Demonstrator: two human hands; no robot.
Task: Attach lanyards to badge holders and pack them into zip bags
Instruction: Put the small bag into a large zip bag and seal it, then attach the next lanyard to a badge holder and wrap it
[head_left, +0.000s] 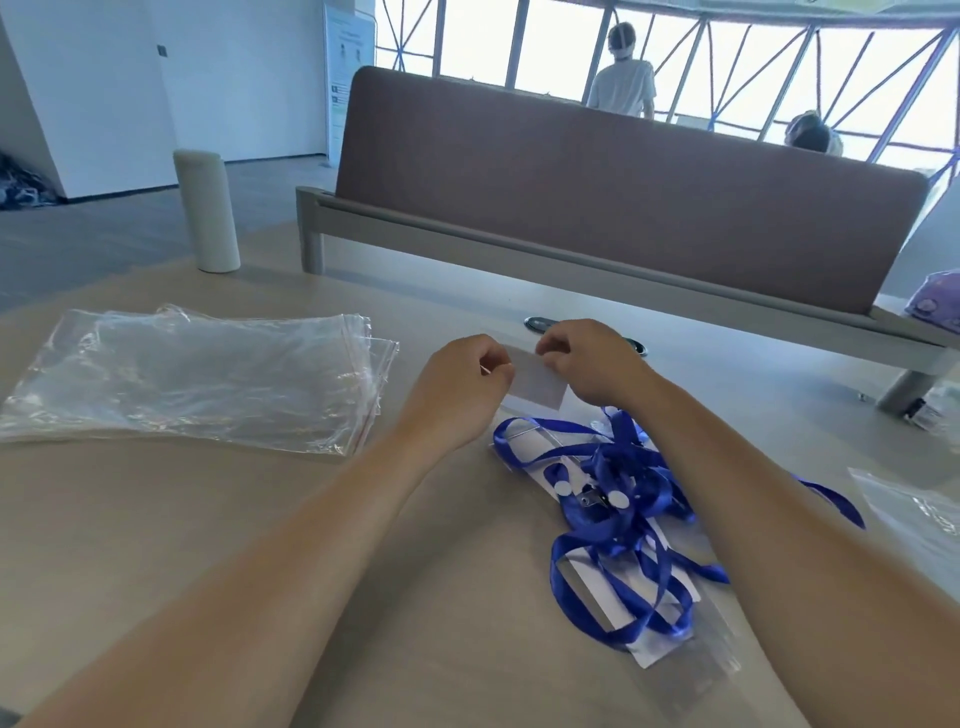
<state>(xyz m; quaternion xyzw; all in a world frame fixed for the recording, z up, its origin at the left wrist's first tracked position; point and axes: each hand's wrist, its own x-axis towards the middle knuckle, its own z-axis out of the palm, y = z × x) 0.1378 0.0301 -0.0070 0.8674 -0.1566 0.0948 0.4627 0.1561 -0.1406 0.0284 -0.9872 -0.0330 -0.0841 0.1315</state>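
pinched only at its edges by the left hand (462, 374) and the right hand (587, 358), the badge holder (535, 382) could slip free, and the tangled blue lanyards (618, 493) just below could snag when one is pulled. the holder sits mid-frame, a flat clear rectangle, pale white across its face, with zip bags (197, 379) stacked at left.

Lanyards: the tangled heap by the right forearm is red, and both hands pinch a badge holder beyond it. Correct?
No: the head view shows the lanyards are blue, not red. The left hand and right hand do pinch the badge holder beyond them.
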